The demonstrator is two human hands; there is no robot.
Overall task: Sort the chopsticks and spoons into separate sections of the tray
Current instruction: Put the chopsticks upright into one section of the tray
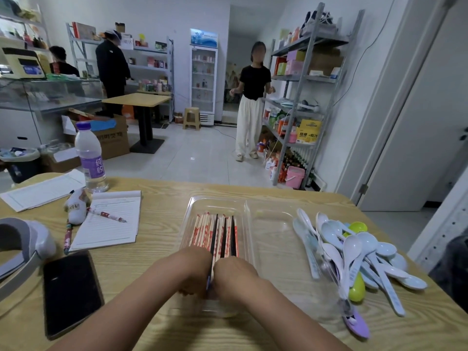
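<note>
A wooden table (162, 295) fills the bottom of the picture. On its left lie a black phone (71, 292), a notepad (109, 221) and a water bottle (90, 158). In the middle sits a clear tray (268, 216), with a pile of spoons (354, 252) at the right.

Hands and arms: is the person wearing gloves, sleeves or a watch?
No. The left hand and right hand are bare, with no gloves. Both forearms are uncovered as far as the picture shows, with no sleeves, watch or bracelet in view. Rings cannot be told.

Tray (249, 211) right section bare, left section filled with chopsticks (215, 234), spoon pile (354, 252) just right of tray, open tabletop (162, 239) between tray and notepad (111, 220), phone (71, 292) near left.
</note>
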